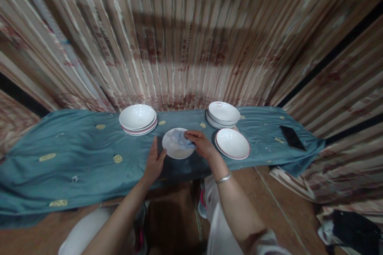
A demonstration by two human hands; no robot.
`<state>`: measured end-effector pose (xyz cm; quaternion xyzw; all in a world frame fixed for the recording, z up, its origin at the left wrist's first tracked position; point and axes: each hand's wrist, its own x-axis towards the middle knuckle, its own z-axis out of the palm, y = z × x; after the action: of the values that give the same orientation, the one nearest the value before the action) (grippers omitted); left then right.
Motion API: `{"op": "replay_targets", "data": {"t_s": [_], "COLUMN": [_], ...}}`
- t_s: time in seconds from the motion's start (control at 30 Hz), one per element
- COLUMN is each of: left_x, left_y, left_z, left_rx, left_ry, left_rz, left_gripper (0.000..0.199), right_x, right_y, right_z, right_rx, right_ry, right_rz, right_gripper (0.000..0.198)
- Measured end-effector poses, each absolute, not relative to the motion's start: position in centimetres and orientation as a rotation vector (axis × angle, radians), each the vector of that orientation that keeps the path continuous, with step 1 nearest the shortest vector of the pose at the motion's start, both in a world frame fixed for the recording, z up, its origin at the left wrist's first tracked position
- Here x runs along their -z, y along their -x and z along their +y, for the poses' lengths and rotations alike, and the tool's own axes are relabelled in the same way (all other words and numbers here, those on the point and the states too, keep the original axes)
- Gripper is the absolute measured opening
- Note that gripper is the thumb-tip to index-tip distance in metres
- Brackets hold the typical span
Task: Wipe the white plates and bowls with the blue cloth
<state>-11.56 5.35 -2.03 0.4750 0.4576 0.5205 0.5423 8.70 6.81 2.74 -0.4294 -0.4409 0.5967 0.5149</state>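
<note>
A white plate lies on the cloth-covered table in front of me. My right hand pinches a light blue cloth and presses it onto the plate's inner face. At the plate's left edge is my left hand, its fingers stretched out and the thumb at the rim. Right of the plate sit red-rimmed white dishes, nested together. Behind them stands a stack of white bowls, the top one with a floral mark. Another stack of white bowls is at the back left.
A teal cloth with yellow motifs covers the long, narrow table. A dark phone-like slab lies near its right end. Pleated curtains hang close behind and at both sides. A black bag-like item is on the floor at right.
</note>
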Motion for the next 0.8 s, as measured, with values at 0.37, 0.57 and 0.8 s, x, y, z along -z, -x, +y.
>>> {"op": "replay_targets", "data": {"t_s": [0.37,0.57,0.8], "left_x": [1.6,1.2,0.4], "left_y": [9.1,8.5,8.7], "left_z": [4.7,5.1,7.2], "left_rx": [-0.958,-0.889,-1.104], "left_ry": [-2.006,-2.110,-1.711], "left_rz": [0.987,0.983,1.180], "left_gripper": [0.014,0.019,0.010], "right_x": [-3.8,-1.9,-1.3], "right_y": [-9.9,-11.2,-12.4], "right_z": [7.4,7.8,8.2], "right_rx": [-1.345,-1.195,-0.876], "right_ry": [1.005,1.044,1.152], "right_rz": [-0.932,-0.812,-0.870], "right_gripper": [0.028,0.036,0.038]}}
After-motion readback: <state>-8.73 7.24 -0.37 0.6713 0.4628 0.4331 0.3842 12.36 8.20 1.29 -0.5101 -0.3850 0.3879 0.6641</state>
